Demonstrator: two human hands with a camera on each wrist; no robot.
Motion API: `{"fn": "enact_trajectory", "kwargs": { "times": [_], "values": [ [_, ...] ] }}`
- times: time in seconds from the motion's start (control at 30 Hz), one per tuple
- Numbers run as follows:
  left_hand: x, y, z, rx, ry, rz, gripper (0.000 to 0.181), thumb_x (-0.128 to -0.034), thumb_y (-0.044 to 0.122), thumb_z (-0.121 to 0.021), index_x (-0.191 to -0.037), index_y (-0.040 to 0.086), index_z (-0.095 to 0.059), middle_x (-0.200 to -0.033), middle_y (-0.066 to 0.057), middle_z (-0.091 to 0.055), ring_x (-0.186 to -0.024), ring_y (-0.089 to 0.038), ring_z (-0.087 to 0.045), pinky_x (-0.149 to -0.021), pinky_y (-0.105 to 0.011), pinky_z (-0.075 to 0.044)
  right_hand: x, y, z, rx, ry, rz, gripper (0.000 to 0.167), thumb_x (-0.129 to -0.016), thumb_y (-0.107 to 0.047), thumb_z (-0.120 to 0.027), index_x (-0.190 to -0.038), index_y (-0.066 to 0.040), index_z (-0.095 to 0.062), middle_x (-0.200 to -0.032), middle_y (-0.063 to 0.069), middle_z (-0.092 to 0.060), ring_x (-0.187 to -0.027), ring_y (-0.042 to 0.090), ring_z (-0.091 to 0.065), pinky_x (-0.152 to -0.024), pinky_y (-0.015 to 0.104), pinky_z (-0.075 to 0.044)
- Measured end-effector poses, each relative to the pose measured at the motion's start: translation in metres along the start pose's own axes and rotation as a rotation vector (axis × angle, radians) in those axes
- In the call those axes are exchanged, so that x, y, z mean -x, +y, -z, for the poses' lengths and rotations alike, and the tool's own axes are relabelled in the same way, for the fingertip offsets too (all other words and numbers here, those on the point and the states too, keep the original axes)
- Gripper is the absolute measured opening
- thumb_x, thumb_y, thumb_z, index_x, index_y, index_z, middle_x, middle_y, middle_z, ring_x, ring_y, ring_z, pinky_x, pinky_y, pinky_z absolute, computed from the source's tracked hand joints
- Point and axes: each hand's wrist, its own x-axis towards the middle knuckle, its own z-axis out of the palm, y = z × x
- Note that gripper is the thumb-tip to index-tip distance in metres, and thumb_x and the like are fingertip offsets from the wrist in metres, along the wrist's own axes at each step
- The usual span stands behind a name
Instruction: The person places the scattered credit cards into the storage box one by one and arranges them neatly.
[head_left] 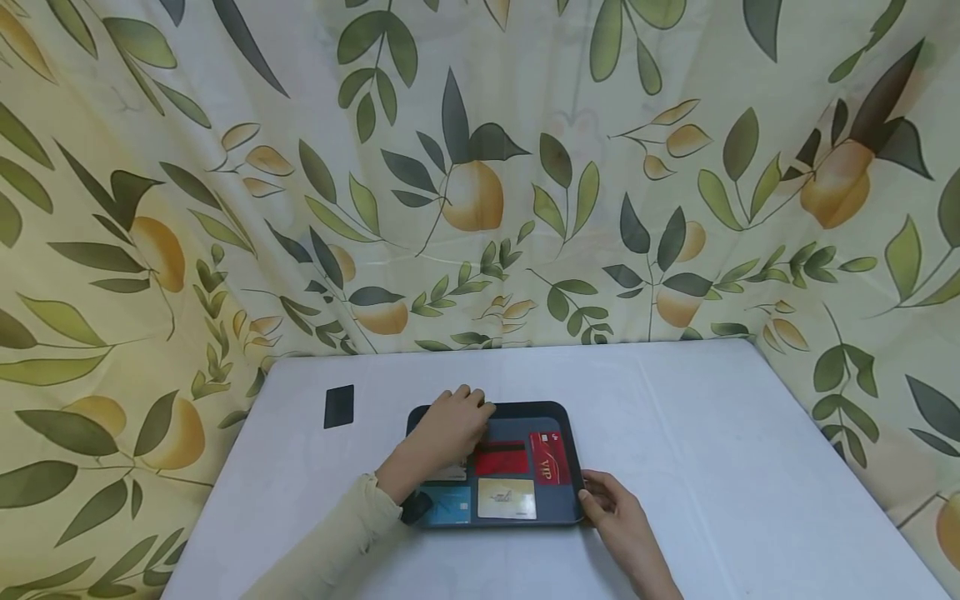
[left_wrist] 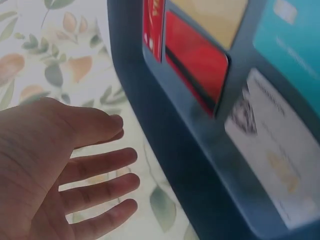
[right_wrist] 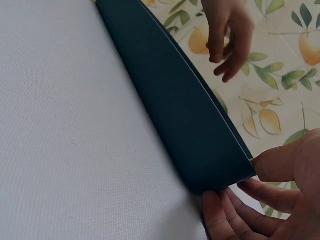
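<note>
A dark blue tray (head_left: 536, 409) lies on the table with several cards inside. A red VIP card (head_left: 550, 458) is at its right, a red card with a dark stripe (head_left: 501, 462) in the middle. Along the front are a gold card (head_left: 507, 498) and a blue card (head_left: 450, 504); a whitish card (left_wrist: 272, 150) is partly hidden by the left arm in the head view. My left hand (head_left: 450, 429) hovers over the tray's back left, its fingers (left_wrist: 107, 162) loosely extended and holding nothing. With thumb on the rim and fingers beneath, my right hand (head_left: 618, 512) grips the tray's front right corner.
On the white table (head_left: 660, 433), a black card (head_left: 339, 407) lies apart, left of the tray. A curtain (head_left: 480, 275) printed with leaves and fruit hangs behind and at the sides of the table.
</note>
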Motion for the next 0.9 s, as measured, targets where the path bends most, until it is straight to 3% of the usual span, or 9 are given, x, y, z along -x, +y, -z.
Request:
{"fn": "enact_trajectory", "kwargs": {
  "times": [0.27, 0.43, 0.7, 0.9],
  "values": [
    [0.014, -0.029, -0.005, 0.01, 0.053, 0.084, 0.021, -0.0987, 0.024, -0.071, -0.119, 0.017, -0.074, -0.111, -0.002, -0.072, -0.101, -0.022, -0.066, -0.078, -0.038, -0.059, 0.001, 0.0, 0.0, -0.009, -0.002, -0.004, 0.041, -0.102, -0.007, -0.059, -0.141, 0.006, -0.055, -0.133, 0.027, -0.065, -0.102, 0.021, -0.069, -0.077, 0.031, -0.062],
    [0.025, -0.044, -0.01, 0.071, 0.06, 0.169, 0.027, -0.0984, 0.023, -0.072, -0.124, 0.015, -0.072, -0.117, -0.005, -0.072, -0.108, -0.027, -0.067, -0.084, -0.045, -0.06, 0.0, 0.001, 0.0, -0.005, 0.0, -0.004, 0.042, -0.102, -0.008, -0.06, -0.141, 0.006, -0.056, -0.133, 0.027, -0.065, -0.102, 0.02, -0.069, -0.077, 0.031, -0.062],
    [0.042, -0.063, -0.015, 0.316, 0.102, 0.396, 0.033, -0.1006, 0.023, -0.069, -0.133, 0.015, -0.069, -0.129, -0.009, -0.069, -0.119, -0.032, -0.064, -0.093, -0.052, -0.057, 0.0, 0.001, 0.0, -0.01, 0.003, 0.005, 0.042, -0.102, -0.008, -0.06, -0.141, 0.006, -0.056, -0.133, 0.027, -0.065, -0.103, 0.021, -0.069, -0.077, 0.029, -0.062],
    [0.055, -0.074, -0.02, 0.546, 0.203, 0.601, 0.039, -0.1012, 0.024, -0.068, -0.138, 0.012, -0.065, -0.137, -0.014, -0.066, -0.121, -0.034, -0.064, -0.095, -0.053, -0.056, 0.001, 0.0, 0.0, -0.006, 0.006, 0.005, 0.042, -0.102, -0.008, -0.06, -0.141, 0.006, -0.056, -0.133, 0.027, -0.065, -0.102, 0.021, -0.068, -0.077, 0.03, -0.062]
  ]
}}
